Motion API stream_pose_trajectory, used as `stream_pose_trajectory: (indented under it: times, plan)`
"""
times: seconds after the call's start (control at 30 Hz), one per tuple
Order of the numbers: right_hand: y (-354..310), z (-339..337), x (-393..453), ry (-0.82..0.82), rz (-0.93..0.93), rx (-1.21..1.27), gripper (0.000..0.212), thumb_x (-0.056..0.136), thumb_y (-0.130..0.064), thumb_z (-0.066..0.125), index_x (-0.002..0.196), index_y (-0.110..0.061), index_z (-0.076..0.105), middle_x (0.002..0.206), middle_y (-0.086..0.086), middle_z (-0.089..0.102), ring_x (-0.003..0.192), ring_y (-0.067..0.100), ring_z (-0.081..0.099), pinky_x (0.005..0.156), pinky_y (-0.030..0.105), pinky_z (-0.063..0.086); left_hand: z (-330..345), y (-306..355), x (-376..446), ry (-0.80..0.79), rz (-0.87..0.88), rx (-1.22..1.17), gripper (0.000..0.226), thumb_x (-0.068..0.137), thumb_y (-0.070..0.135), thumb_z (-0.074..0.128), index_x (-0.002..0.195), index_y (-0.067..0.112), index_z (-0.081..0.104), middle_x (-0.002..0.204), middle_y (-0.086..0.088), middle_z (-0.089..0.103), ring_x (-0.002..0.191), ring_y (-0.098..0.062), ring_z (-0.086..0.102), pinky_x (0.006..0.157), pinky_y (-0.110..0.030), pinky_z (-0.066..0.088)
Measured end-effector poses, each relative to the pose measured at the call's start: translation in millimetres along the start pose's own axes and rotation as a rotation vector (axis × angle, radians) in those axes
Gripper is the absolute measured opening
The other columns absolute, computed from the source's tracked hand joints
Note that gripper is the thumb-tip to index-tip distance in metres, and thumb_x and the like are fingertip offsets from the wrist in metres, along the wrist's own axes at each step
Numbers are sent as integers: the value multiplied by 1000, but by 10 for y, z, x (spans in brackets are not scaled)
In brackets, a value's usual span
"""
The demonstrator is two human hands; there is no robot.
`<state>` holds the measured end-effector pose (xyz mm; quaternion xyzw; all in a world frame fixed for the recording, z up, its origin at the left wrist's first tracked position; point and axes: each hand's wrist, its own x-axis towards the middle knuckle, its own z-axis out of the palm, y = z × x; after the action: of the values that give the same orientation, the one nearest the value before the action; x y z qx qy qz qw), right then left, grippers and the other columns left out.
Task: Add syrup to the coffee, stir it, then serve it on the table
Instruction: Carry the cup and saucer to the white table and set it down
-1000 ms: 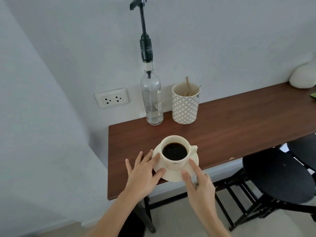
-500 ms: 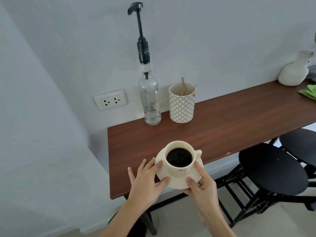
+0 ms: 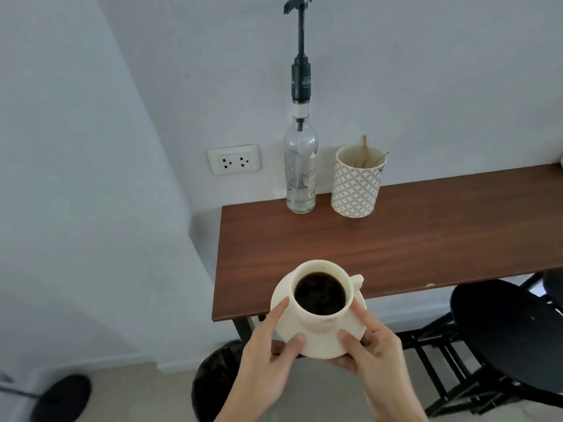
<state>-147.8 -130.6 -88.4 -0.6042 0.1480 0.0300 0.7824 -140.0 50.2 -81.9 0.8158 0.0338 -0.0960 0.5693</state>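
Note:
A cream cup [image 3: 323, 322] full of black coffee stands on a cream saucer [image 3: 316, 345], held in the air over the near edge of the brown wooden table [image 3: 396, 239]. My left hand [image 3: 268, 360] grips the saucer's left rim. On the right rim is my right hand [image 3: 374, 351], thumb on top. A clear syrup bottle [image 3: 300, 175] with a tall black pump stands at the back of the table by the wall. Beside it a patterned cup [image 3: 356, 184] holds wooden stir sticks.
A wall socket [image 3: 234, 159] is left of the bottle. Black stools [image 3: 505, 336] stand under the table's right side. A black bin [image 3: 219, 382] sits on the floor below my hands, and a dark slipper [image 3: 61, 397] lies at the lower left.
Both hands closed on the saucer and lifted it with the cup off the table, toward me. The view shifted left, so the white vase at the right is out of sight.

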Motion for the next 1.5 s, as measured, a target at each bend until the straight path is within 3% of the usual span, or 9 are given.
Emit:
stream_pose_trajectory:
  times: [0.07,0.2,0.5,0.67,0.8,1.0,1.13,1.2,1.5]
  plan:
    - [-47,51,-31,-47,4,-35,59,88,13,58,137,-21,55,108,21,71,98,33,69,62,42,62,-46,-21,-40,40,-44,-183,54,85,28,75,130,49,54,122,3,67,105,-24,69,89,-45,61]
    - [-143,198,-87,-163,22,-77,59,89,10,58,136,-25,55,110,17,71,98,30,70,62,40,62,-165,-89,-211,132,-84,-467,68,69,26,82,134,27,62,127,-9,69,121,-29,65,93,-55,58]
    - [-163,840,-376,-409,89,-82,64,88,10,60,138,-29,49,116,12,71,103,28,68,57,34,61,-562,-202,-935,461,-122,-707,60,82,-7,73,135,19,60,121,-12,72,111,-26,71,83,-46,62]
    - [-79,1321,-808,-591,127,-94,65,87,13,59,134,-32,53,115,10,71,101,29,69,58,37,62,-900,-262,-1631,654,-84,-724,61,85,-7,72,138,19,57,126,-9,70,112,-25,71,84,-45,63]
    - [69,1698,-1392,-733,153,-95,64,86,12,60,136,-28,55,110,11,73,100,29,69,57,36,62,-1130,-342,-2388,801,-43,-754,63,85,-6,72,141,17,53,129,-7,69,107,-25,73,86,-50,62]
    - [476,2137,-2615,-958,177,-132,74,85,10,59,141,-36,44,105,17,75,92,26,74,58,38,62,-1367,-580,-3826,1057,-48,-757,63,86,-10,69,141,15,51,132,-6,62,94,-14,77,69,-32,63]
    - [788,2331,-3455,-1145,224,-199,86,85,11,60,149,-37,29,98,7,78,79,16,75,57,37,62,-1425,-804,-4870,1204,-63,-771,63,85,-12,69,140,15,53,123,-1,65,95,-21,76,73,-39,64]
    - [923,2420,-3856,-1257,247,-240,85,84,14,59,149,-33,30,86,-1,80,78,16,75,55,36,62,-1410,-897,-5368,1278,-64,-769,63,84,-12,69,139,14,54,124,-2,64,98,-22,75,72,-39,64]
    - [1448,2892,-5285,-1640,322,-417,53,91,10,52,140,-12,49,102,6,78,84,20,75,56,29,60,-1171,-1328,-7152,1574,-71,-830,60,83,-13,69,133,18,60,126,-14,67,108,-33,70,70,-39,63]
